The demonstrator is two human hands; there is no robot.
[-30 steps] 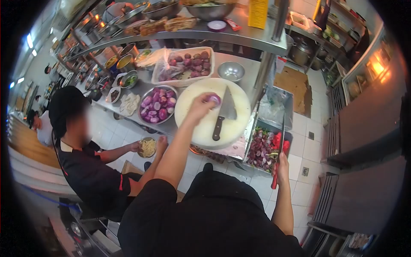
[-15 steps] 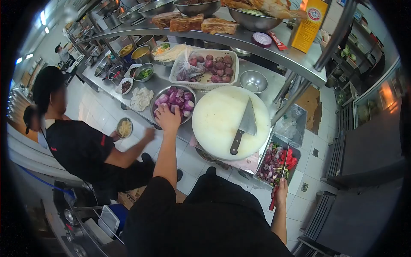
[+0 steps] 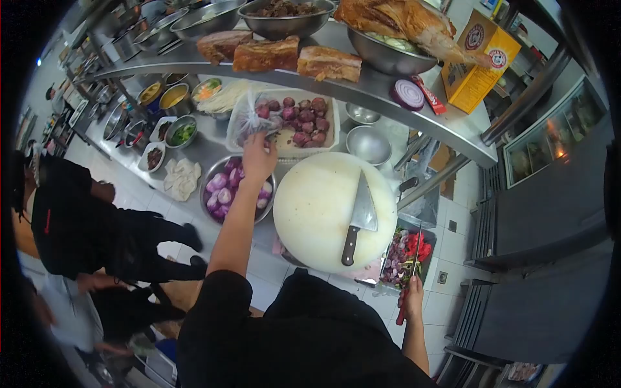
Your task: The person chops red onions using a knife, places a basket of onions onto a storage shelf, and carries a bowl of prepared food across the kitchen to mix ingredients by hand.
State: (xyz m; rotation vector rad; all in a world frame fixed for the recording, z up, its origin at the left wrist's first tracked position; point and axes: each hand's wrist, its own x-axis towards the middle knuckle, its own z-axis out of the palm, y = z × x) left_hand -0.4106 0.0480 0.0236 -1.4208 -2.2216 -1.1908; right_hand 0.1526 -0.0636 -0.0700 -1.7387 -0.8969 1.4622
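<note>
My left hand (image 3: 260, 157) reaches over the near left edge of a white plastic basket (image 3: 294, 152), its fingers curled against a clear plastic bag (image 3: 251, 119); the fingertips are partly hidden. Inside the basket lie unpeeled red onions (image 3: 310, 119). Below my left forearm, a steel bowl (image 3: 206, 208) holds peeled purple onions (image 3: 224, 195). My right hand (image 3: 413, 297) grips a knife by its red handle (image 3: 402, 307), low at my right side. Its thin blade (image 3: 417, 249) points up over a bin of chopped onion and red pepper (image 3: 404, 255).
A broad cleaver-like knife (image 3: 363, 210) lies on the round white cutting board (image 3: 304, 213). Overhead, a steel shelf (image 3: 381, 90) carries roast meat slabs (image 3: 265, 55), bowls and a yellow box (image 3: 475, 71). Co-workers (image 3: 61, 213) stand at left. A small steel bowl (image 3: 369, 145) sits behind the board.
My left hand has left the peeled onions in the bowl and moved up to the bag at the basket. My view has shifted. The co-worker at left has moved back from the counter.
</note>
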